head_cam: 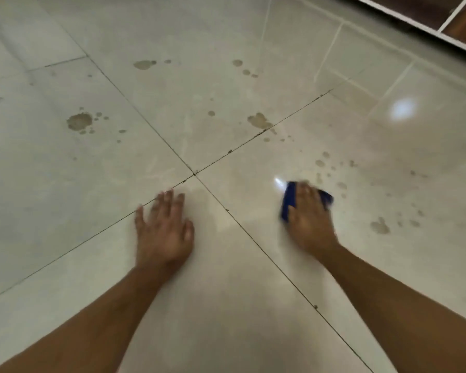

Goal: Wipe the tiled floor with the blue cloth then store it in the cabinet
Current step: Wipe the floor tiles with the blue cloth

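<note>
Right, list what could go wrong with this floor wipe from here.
1. The small blue cloth under the right hand may smear the brown stains rather than lift them.
2. Stains lie far left and far ahead, so some could get missed.
3. The left hand, flat on the glossy tiled floor, might slip.

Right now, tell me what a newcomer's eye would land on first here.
First the blue cloth, pressed to the tiled floor under the right hand. Next the left hand, flat on the tile beside it. Then the brownish stains scattered ahead of both hands.
</note>
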